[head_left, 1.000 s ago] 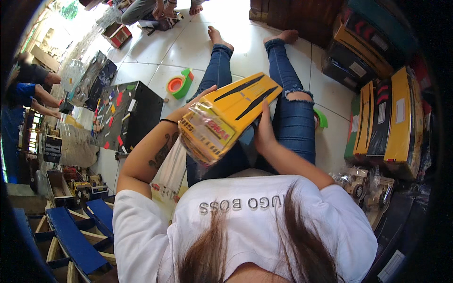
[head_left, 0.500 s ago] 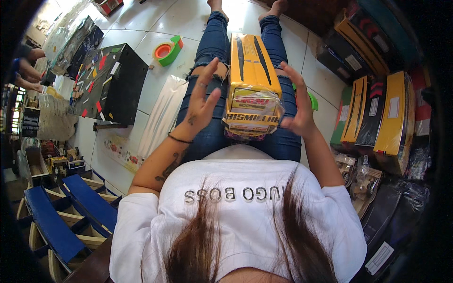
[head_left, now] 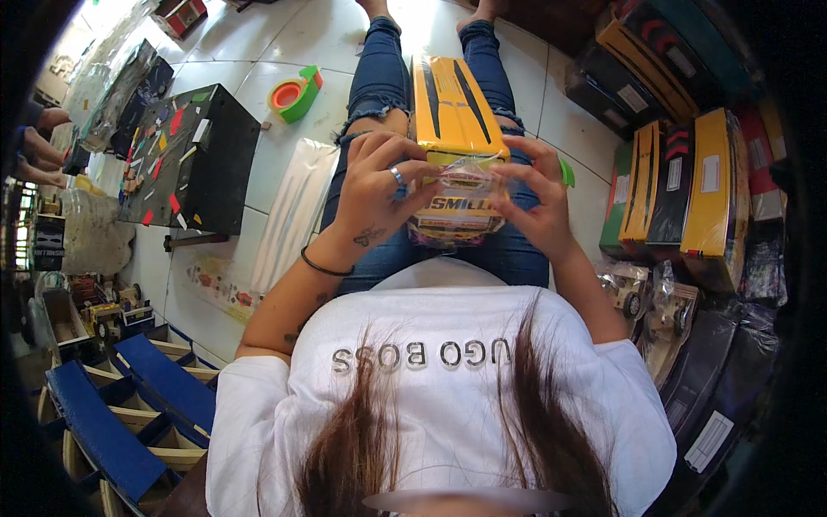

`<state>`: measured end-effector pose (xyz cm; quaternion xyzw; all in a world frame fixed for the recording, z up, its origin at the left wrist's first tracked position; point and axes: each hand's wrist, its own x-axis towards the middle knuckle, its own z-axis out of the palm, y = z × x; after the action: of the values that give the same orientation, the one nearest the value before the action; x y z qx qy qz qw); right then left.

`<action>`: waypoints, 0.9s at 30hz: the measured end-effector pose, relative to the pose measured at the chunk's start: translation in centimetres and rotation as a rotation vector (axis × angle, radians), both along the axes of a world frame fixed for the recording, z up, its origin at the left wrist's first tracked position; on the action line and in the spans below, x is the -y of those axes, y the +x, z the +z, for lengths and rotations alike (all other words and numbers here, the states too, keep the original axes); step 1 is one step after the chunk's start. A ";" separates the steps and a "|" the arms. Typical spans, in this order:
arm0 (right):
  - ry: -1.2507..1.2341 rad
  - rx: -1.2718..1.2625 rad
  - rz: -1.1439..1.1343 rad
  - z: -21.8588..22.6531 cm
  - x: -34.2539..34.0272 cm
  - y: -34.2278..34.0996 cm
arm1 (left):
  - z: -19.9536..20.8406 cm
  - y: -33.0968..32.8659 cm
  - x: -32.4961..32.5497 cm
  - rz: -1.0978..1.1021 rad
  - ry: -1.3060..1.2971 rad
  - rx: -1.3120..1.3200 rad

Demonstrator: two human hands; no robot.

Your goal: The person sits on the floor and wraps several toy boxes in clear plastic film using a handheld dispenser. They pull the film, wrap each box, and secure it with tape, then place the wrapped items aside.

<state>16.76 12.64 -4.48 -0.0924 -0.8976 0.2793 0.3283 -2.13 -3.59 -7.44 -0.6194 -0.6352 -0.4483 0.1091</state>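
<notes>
A long yellow toy truck body (head_left: 457, 96) with black stripes lies lengthwise between my thighs, wrapped in clear plastic film (head_left: 472, 166). Its lettered end faces me, and loose film bunches over the upper edge of that end. From the left, my left hand (head_left: 379, 181) is closed, thumb and fingers pinching the film there. Opposite it, my right hand (head_left: 538, 189) also pinches the film between thumb and fingertips. Part of the lettered end is hidden by my fingers and the shiny film.
A green tape dispenser (head_left: 308, 93) and a black box (head_left: 228, 155) with coloured scraps stand on the tiles. More wrapped toy bodies (head_left: 711, 194) line the right side. Blue wooden frames (head_left: 108, 422) lie at lower left. Another person's hands (head_left: 39, 155) show at far left.
Both hands have come inward from beside the truck body, where they were open and apart, and have taken hold of the film at its near end.
</notes>
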 end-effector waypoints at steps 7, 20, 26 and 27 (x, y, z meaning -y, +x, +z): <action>-0.188 0.023 0.074 -1.1 -1.3 1.0 | 0.6 -0.4 -0.3 -0.137 -0.125 0.487; -0.136 0.000 0.182 2.1 -1.1 -1.0 | 3.5 -0.1 -1.4 -0.165 -0.213 0.150; 0.028 0.117 0.150 1.3 -1.9 0.2 | 2.8 -0.4 -0.5 0.045 -0.078 0.000; 0.024 0.079 0.144 0.9 -2.0 0.4 | 2.7 -0.4 -0.3 0.109 -0.035 -0.003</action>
<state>17.13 14.63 -3.63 -0.0346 -0.9174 0.2875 0.2730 -2.52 -3.32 -4.79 -0.5863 -0.6758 -0.4294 0.1235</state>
